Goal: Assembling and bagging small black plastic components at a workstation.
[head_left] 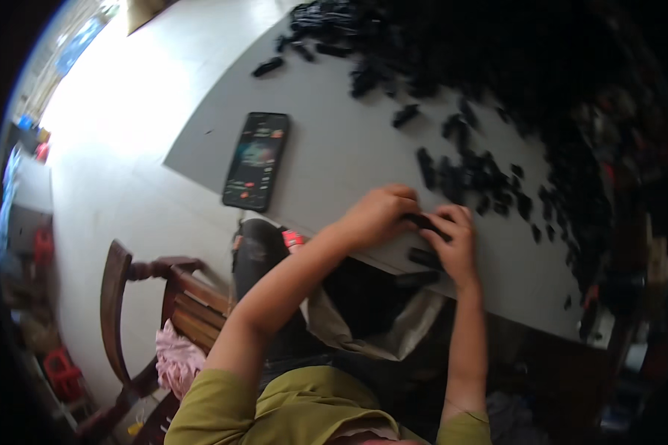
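Note:
Between my two hands, over the near edge of the grey table [334,156], is a small black elongated piece [428,225]. My left hand [382,213] is closed on its left end. The fingers of my right hand [453,236] pinch its right end. Two similar black pieces, one [424,258] below my right hand and another [417,279] nearer me, are by the table edge. Beneath them an open pale bag [408,331] with a dark inside rests at my lap. Just beyond my hands several loose black pieces [453,178] are scattered.
A large heap of black pieces [497,52] covers the far and right side of the table. A phone [257,162] with a lit screen lies at the left. A wooden chair [119,311] with a pink cloth [177,356] stands to my left, and red stools [63,374] farther off.

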Tool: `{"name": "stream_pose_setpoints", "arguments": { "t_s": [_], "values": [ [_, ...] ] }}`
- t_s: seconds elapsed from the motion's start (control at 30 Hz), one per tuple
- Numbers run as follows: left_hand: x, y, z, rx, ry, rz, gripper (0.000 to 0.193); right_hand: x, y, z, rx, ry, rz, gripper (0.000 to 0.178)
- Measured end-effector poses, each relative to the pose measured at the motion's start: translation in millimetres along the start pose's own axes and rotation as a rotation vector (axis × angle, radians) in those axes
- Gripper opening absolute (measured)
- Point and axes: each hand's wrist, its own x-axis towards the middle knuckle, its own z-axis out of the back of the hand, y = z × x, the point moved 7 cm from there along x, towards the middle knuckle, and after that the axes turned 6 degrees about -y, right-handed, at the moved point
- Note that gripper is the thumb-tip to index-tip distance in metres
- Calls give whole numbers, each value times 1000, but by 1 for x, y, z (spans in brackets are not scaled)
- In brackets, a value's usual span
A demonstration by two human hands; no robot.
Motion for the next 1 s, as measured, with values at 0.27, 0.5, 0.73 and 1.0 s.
{"name": "stream_pose_setpoints", "arguments": {
  "t_s": [0.27,0.5,0.73,1.0],
  "values": [
    [2,-14,4,-155,53,28,21,-28,-53,61,50,-375,-392,17],
    [47,-5,2,440,-274,-97,24,-8,-92,59,-481,-405,-288,27],
    [41,8,-11,387,-44,32,37,-30,-90,68,-178,-495,-338,33],
    [19,3,2,85,-170,129,32,-52,-66,60,3,-376,-297,24]
  ]
}}
